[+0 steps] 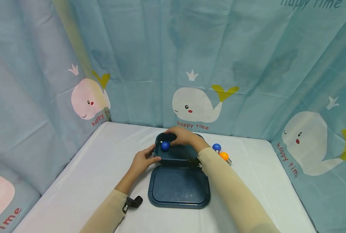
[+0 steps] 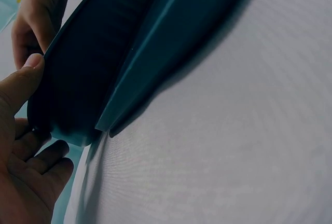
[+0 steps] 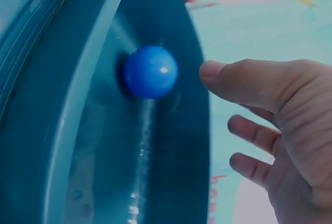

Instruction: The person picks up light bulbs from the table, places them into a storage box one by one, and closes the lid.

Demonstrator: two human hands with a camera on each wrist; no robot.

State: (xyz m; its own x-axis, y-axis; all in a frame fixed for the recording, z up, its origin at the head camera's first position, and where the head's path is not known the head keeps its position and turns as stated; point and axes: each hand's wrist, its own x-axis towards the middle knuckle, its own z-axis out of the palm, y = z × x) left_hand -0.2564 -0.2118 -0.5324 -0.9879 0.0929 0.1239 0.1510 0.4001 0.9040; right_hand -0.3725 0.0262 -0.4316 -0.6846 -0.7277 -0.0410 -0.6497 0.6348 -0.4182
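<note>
A dark teal plastic box [image 1: 187, 152] stands with its lid [image 1: 178, 186] folded down toward me. Inside, near the left end, lies a blue bulb [image 1: 165, 146], seen in the right wrist view as a round blue globe [image 3: 151, 72]. My left hand [image 1: 142, 159] holds the box's near left corner, thumb on one side and fingers on the other. Over the far part of the box is my right hand [image 1: 184, 136]. Its thumb [image 3: 241, 81] is beside the far rim, with the fingers apart and nothing between them.
To the right of the box, a second blue bulb [image 1: 216, 147] and an orange bulb [image 1: 224, 156] lie on the white tablecloth [image 1: 114, 149]. A blue curtain [image 1: 149, 64] printed with whales hangs behind and on both sides. Wrist straps carry black cameras [image 1: 135, 202].
</note>
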